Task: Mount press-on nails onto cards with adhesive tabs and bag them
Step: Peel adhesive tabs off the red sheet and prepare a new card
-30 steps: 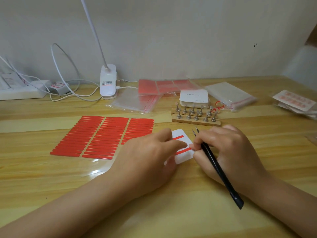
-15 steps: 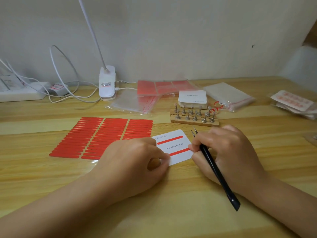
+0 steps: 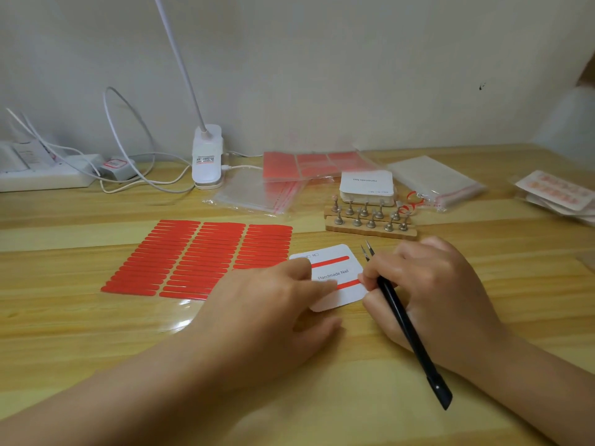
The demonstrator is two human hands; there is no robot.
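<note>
Wooden counter (image 3: 96,333): left hand (image 3: 270,317) fingers flat pressing card (image 3: 341,284), right hand (image 3: 428,294) gripping tweezers (image 3: 402,320) touches its right edge, strips running left-right.

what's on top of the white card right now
Two red adhesive strips and the print "Handmade Nail" lie on the white card. The left hand presses on its left part, hiding what lies beneath.
</note>
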